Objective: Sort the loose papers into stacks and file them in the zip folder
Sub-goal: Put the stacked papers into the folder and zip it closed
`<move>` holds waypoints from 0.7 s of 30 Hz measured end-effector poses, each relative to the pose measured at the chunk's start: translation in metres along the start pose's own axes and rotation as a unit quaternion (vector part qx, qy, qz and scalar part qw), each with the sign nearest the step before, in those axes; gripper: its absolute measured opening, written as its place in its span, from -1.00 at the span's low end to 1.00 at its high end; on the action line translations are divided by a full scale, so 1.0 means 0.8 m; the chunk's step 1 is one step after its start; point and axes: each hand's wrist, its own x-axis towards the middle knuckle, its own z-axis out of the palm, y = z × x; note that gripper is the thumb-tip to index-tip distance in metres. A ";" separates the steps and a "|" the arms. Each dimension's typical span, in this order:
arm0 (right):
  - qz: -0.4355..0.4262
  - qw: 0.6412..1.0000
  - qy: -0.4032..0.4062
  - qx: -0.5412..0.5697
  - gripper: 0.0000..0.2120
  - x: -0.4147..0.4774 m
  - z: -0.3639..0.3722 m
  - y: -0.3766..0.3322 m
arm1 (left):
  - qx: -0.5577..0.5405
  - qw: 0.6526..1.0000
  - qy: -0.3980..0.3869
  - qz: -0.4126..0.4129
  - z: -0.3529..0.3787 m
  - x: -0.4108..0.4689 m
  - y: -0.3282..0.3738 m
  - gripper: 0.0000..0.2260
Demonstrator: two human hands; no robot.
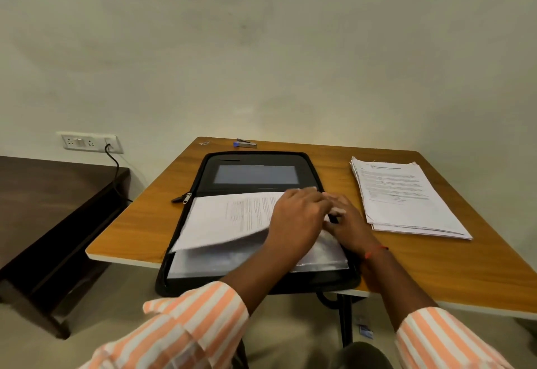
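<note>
I am pressing my left hand (296, 219) down on a printed sheet (226, 217) in the near half of the open zip folder (309, 176), with my fingers fairly straight and spread over the paper. My right hand (347, 223) is working at the sheet's right edge, just beside the left. The view is blurred there, so I cannot tell whether it is pinching the paper or only touching it.

The sheet is lying on top of the clear sleeves (261, 261), not in one. Its left side is bowing up off them, so if I push it sideways it will likely crease or slide out over the folder's left rim. The folder's near edge is also hanging past the front of the table (139, 223). Leaning my weight there could tip it toward my lap and spill what is filed.

The remaining stack of papers (406, 203) is sitting well to the right. Its near corner is fanning out, and a careless sweep of my right sleeve could scatter it.

There is bare wood between the folder and the stack, and more to the left around the zip pull (182, 197). The stapler (245, 144) is lying at the far edge, out of my way.
</note>
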 end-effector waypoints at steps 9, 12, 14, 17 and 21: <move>0.040 0.988 0.097 0.116 -0.92 0.076 0.009 -0.035 | 0.036 0.999 0.019 0.008 0.011 -0.044 -0.005 -0.83; 0.092 0.966 0.150 0.187 -0.90 0.102 0.019 -0.029 | 0.027 0.985 -0.062 -0.156 0.034 -0.047 -0.065 -0.62; 0.114 0.954 0.188 0.203 -0.91 0.116 0.025 -0.029 | 0.018 0.971 -0.121 -0.204 0.041 -0.040 -0.106 -0.47; 0.125 0.946 0.211 0.210 -0.67 0.124 0.038 -0.031 | 0.009 0.958 -0.197 -0.208 0.047 -0.022 -0.149 -0.36; 0.081 0.984 0.158 -0.017 -0.36 0.122 0.077 -0.005 | 0.005 0.933 -0.276 -0.232 0.066 -0.017 -0.176 -0.34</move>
